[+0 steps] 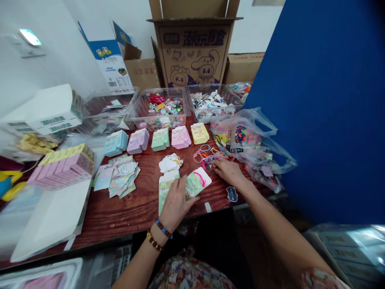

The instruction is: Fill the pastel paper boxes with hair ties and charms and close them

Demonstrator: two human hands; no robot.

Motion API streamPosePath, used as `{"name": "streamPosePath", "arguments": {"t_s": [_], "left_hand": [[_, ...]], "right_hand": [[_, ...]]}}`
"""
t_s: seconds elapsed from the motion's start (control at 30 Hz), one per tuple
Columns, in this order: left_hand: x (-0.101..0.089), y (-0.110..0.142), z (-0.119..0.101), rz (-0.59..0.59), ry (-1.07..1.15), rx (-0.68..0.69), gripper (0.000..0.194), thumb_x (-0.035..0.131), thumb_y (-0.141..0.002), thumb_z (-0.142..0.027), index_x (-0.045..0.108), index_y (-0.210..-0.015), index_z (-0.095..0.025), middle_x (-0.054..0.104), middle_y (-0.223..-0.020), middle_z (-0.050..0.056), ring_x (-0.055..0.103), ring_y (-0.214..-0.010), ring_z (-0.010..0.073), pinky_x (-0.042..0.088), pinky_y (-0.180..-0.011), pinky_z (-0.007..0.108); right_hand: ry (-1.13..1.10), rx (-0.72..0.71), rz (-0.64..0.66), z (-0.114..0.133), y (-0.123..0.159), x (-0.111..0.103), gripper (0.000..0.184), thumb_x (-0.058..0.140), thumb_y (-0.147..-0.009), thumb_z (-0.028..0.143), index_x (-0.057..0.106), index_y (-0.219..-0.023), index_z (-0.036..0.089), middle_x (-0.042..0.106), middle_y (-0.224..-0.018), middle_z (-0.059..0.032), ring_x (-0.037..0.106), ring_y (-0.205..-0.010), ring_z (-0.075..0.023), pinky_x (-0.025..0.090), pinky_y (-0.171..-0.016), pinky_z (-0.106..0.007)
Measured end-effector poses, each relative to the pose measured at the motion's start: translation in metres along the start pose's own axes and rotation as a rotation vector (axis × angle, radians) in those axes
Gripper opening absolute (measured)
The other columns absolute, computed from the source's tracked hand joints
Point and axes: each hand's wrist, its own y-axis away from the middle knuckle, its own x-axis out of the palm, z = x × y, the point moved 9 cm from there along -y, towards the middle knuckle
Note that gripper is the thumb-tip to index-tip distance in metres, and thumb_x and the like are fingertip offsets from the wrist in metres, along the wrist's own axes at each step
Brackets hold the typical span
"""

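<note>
Shirt [192,275]: showing its multicoloured print at the bottom edge, nearest the camera.
Left hand [175,197]: clamping on a green box [193,188], thumb along its lower side; two bracelets [159,236] circling the wrist.
Green box: lying tilted in that hand over the table [120,216], near the front edge, a pink band [199,177] resting across its pale upper end.
Second box [164,188]: lying just left of it, also green, partly hiding under the hand.
Right hand [228,171]: working apart from the left, bent fingers reaching into the band pile [206,155]; whether they are pinching one, cannot tell.
Blue tag [232,194]: lying below the right hand, near the table edge.
White cutouts [171,163]: sitting directly behind the second box.
Cards [123,178]: spreading loosely, left of the boxes.
Rear: five stacks [160,139] forming a row, blue to yellow; plastic tubs [162,119] standing behind.
Bags [248,132]: slumping right of the band pile.
</note>
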Motion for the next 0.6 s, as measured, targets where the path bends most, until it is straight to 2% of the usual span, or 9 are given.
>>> {"name": "streamPosePath", "arguments": {"t_s": [0.17, 0.3, 0.4, 0.47, 0.53, 0.6], "left_hand": [[0.001, -0.001, 0.01, 0.005, 0.071, -0.056, 0.07, 0.076, -0.077, -0.033, 0.041, -0.135, -0.018, 0.055, -0.122, 0.011, 0.054, -0.115, 0.0289, 0.045, -0.103, 0.047], [0.001, -0.001, 0.012, 0.017, 0.082, -0.064, 0.068, 0.075, -0.079, -0.033, 0.04, -0.135, -0.02, 0.054, -0.121, 0.01, 0.054, -0.115, 0.0286, 0.044, -0.103, 0.048], [0.001, -0.001, 0.011, 0.013, 0.043, -0.037, 0.069, 0.074, -0.079, -0.031, 0.038, -0.137, -0.02, 0.053, -0.122, 0.011, 0.052, -0.116, 0.0292, 0.043, -0.103, 0.049], [-0.002, -0.001, 0.01, -0.003, 0.017, -0.021, 0.069, 0.074, -0.079, -0.029, 0.037, -0.137, -0.019, 0.052, -0.123, 0.012, 0.051, -0.118, 0.0296, 0.043, -0.103, 0.049], [-0.004, -0.001, 0.009, -0.014, -0.005, -0.021, 0.069, 0.074, -0.078, -0.027, 0.038, -0.136, -0.018, 0.052, -0.123, 0.012, 0.05, -0.118, 0.0296, 0.044, -0.103, 0.049], [-0.005, -0.002, 0.007, -0.02, -0.019, -0.018, 0.069, 0.075, -0.077, -0.026, 0.038, -0.135, -0.019, 0.053, -0.122, 0.011, 0.051, -0.116, 0.0295, 0.045, -0.102, 0.049]], "right_hand": [[0.113, 0.017, 0.046, 0.003, -0.008, 0.012, 0.032, 0.041, -0.099, 0.038, 0.066, -0.112, 0.023, 0.062, -0.118, -0.01, 0.066, -0.093, -0.0225, 0.046, -0.074, -0.031], [0.031, 0.004, -0.008, -0.004, -0.011, 0.012, 0.039, 0.034, -0.101, 0.039, 0.07, -0.108, 0.024, 0.065, -0.113, -0.0094, 0.065, -0.095, -0.0229, 0.046, -0.076, -0.031], [-0.208, 0.001, -0.096, -0.015, -0.01, 0.004, 0.033, 0.043, -0.098, 0.037, 0.073, -0.098, 0.023, 0.068, -0.107, -0.008, 0.063, -0.099, -0.0233, 0.046, -0.081, -0.033], [-0.486, -0.008, -0.177, -0.019, -0.006, -0.009, 0.029, 0.052, -0.093, 0.039, 0.074, -0.087, 0.021, 0.071, -0.098, -0.007, 0.064, -0.095, -0.0229, 0.047, -0.082, -0.033], [-0.79, -0.067, -0.217, -0.013, 0.003, -0.023, 0.028, 0.059, -0.088, 0.042, 0.073, -0.08, 0.02, 0.072, -0.091, -0.006, 0.064, -0.091, -0.0221, 0.047, -0.082, -0.034], [-0.986, -0.154, -0.185, 0.003, 0.013, -0.034, 0.024, 0.064, -0.084, 0.041, 0.074, -0.08, 0.019, 0.072, -0.092, -0.0054, 0.065, -0.09, -0.0211, 0.047, -0.084, -0.034]]}}
